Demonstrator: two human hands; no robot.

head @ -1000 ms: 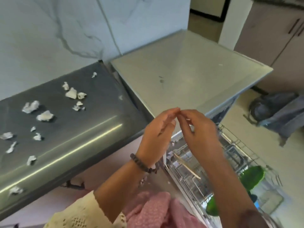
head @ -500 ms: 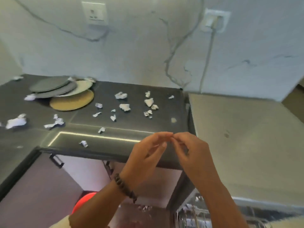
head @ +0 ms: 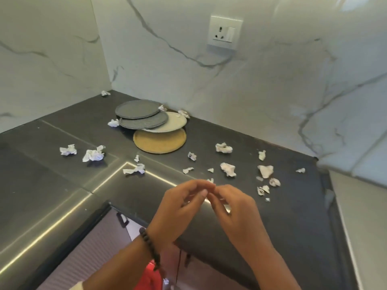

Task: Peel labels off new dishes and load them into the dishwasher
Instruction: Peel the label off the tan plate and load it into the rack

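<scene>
Your left hand [head: 178, 208] and right hand [head: 236, 208] meet fingertip to fingertip above the front edge of the dark worktop [head: 52, 185]. Each grip is pressed together, thumb against forefinger, and the two touch at the tips; whatever sits between them is too small to tell. A dark bead bracelet [head: 149, 248] rings your left wrist.

Beyond your left grip, well apart from it toward the back corner, lies the stack of plates [head: 150, 124]: two dark grey ones on top, a pale one under them, and a tan plate [head: 160, 143] at the bottom, poking out toward you. Crumpled label scraps [head: 227, 168] are scattered over the worktop, some just past your fingertips, a cluster off to the right of your right grip, others far to the left of your left grip. A wall socket [head: 225, 32] sits on the marble wall [head: 293, 91] high above both hands.
</scene>
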